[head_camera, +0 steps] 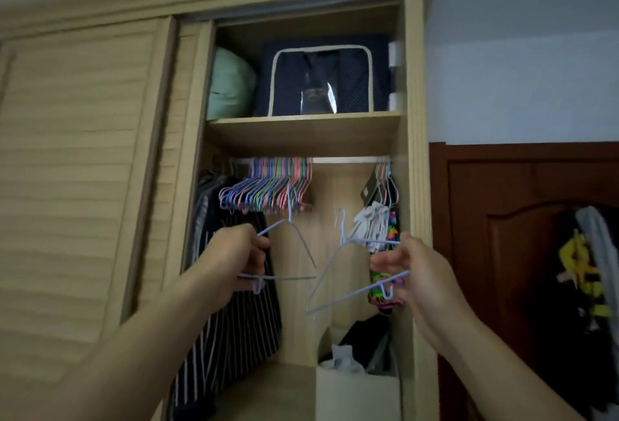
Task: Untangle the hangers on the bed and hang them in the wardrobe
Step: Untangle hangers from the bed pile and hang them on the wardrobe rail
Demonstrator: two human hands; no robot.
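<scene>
Before the open pale-wood wardrobe (pixel 413 186), our left hand (pixel 234 254) grips a thin lilac wire hanger (pixel 303 246) and our right hand (pixel 410 273) pinches another lilac wire hanger (pixel 338 300), both held below the rail (pixel 345 160). A pack of coloured wire hangers (pixel 268 186) crowds that rail. Above, the shelf (pixel 301 130) holds a navy fabric storage box (pixel 321 80).

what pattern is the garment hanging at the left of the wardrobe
The garment is dark with thin white vertical stripes, seen in the head view.
</scene>
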